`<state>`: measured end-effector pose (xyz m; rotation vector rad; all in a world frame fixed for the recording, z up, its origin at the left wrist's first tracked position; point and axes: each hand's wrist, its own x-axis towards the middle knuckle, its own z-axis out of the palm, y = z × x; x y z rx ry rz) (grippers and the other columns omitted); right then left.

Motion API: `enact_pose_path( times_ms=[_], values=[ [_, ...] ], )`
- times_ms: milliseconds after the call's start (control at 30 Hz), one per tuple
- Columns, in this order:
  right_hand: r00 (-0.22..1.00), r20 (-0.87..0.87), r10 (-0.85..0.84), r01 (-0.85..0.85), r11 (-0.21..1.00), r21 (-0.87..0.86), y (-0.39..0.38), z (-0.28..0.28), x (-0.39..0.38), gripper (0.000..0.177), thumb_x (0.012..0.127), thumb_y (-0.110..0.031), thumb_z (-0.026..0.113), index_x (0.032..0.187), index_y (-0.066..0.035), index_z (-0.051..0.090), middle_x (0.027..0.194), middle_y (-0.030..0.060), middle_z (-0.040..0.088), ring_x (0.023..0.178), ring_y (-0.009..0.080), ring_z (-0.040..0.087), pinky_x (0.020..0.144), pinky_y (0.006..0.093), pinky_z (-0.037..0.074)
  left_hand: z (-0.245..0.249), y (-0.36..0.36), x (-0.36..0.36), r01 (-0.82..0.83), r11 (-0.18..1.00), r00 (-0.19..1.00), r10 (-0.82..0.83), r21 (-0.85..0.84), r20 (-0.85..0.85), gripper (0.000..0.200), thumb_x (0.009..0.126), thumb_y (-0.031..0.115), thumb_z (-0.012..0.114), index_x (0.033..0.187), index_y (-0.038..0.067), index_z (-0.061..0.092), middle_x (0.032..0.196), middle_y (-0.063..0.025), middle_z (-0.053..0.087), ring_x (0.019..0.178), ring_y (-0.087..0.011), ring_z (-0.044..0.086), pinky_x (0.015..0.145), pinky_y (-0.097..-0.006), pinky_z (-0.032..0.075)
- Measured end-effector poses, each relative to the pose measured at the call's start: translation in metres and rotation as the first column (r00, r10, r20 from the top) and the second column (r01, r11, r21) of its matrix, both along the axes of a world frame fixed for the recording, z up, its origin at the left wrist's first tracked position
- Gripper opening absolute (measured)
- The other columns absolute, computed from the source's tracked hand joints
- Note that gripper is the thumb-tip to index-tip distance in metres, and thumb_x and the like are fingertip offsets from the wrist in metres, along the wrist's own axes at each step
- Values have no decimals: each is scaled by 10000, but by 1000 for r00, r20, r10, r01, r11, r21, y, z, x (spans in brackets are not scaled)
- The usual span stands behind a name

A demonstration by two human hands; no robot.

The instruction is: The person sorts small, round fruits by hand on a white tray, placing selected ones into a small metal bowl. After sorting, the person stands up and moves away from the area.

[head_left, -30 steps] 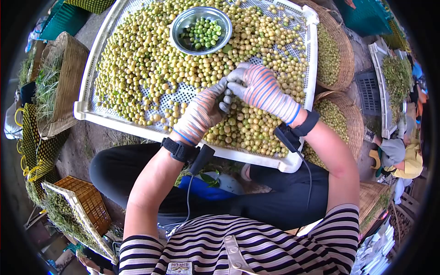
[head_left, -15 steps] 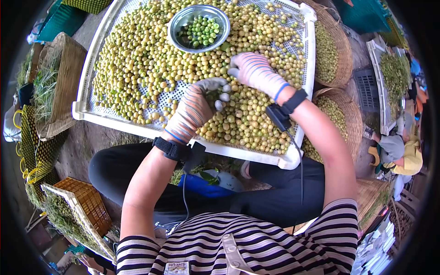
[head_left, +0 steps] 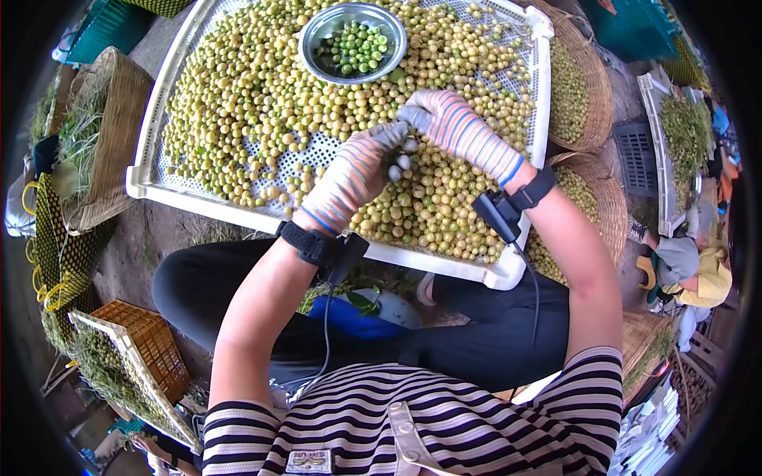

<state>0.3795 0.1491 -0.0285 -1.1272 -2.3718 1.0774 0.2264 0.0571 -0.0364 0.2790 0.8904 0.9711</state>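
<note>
A white perforated tray (head_left: 147, 159) full of small yellow-green fruits (head_left: 246, 103) lies over my lap. A metal bowl (head_left: 311, 65) with greener fruits (head_left: 361, 49) stands on the pile at the back. Both hands wear striped gloves with grey fingers. My left hand (head_left: 357, 166) is over the middle of the fruits, its fingers curled, with thumb and index raised against the fingertips of my right hand. My right hand (head_left: 452, 127) is pinched at that meeting point. Whatever lies between the fingertips is too small and hidden to name.
Wicker baskets of fruit (head_left: 567, 91) stand right of the tray. At the left is a basket of grassy stems (head_left: 87, 119); below it, an orange crate (head_left: 155, 349) stands beside a tray of stems (head_left: 119, 373). A person in yellow (head_left: 708, 278) is at the far right.
Both hands have come together, my left moving up and right. Their fingertips now meet where they were apart. The bowl appears slightly further right and up in view.
</note>
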Motion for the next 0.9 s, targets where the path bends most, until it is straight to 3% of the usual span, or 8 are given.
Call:
enact_pose_path(
  times_ms=[100,233,300,467,667,767,867,900],
  values=[
    [1000,30,0,0,1000,-26,-4,4,-7,285,860,-284,587,895,-6,639,792,178,640,708,271,616,674,365,479,-2,1,-1,13,1000,1000,-13,-5,-26,200,896,201,556,1036,67,606,795,13,610,617,-63,514,515,-168,390],
    [962,-92,-258,179,846,-502,-10,23,6,325,861,-320,587,889,-1,639,751,164,640,692,233,615,674,343,477,-3,-3,-14,208,977,969,-199,-47,147,208,893,190,569,1036,43,605,780,8,610,610,-58,532,488,-156,393],
    [881,454,-133,30,973,228,11,25,17,311,854,-366,565,890,-75,668,766,155,650,743,292,632,703,390,493,6,-9,-11,202,979,978,-200,19,-55,257,897,185,565,1097,25,591,775,3,607,591,-52,533,461,-153,386],
    [936,352,-9,-147,898,415,21,0,19,265,827,-336,570,825,-91,672,779,131,642,733,324,612,684,429,489,9,-13,-8,227,974,953,-222,-4,-207,339,906,183,551,1208,31,542,768,5,595,588,-52,524,482,-163,396],
    [731,682,12,-167,973,162,15,-1,-20,202,733,-296,588,732,-107,661,742,136,645,731,315,634,655,394,515,-8,-16,-23,151,980,945,-104,130,-311,327,915,173,507,1207,28,530,819,-2,589,629,-81,524,516,-171,396],
    [963,202,180,-159,980,-115,11,13,-9,179,743,-255,618,774,-84,657,712,119,642,707,300,632,656,376,509,-13,-5,-28,-21,994,998,29,-110,64,274,928,238,476,1106,47,558,854,-40,612,664,-128,570,520,-192,434],
    [984,176,38,-29,998,-56,25,23,-3,180,762,-269,594,834,-132,685,758,112,660,744,269,648,697,381,501,-7,0,-23,-54,972,973,103,-229,209,276,917,241,505,1100,41,557,870,-47,626,665,-126,574,488,-187,426],
    [956,274,-102,43,976,213,34,27,-2,176,765,-257,595,859,-137,682,800,115,661,767,290,642,693,391,502,-5,7,-23,-32,977,962,87,-211,258,278,914,237,511,1103,38,557,871,-45,625,668,-122,572,484,-184,422]
  ],
)
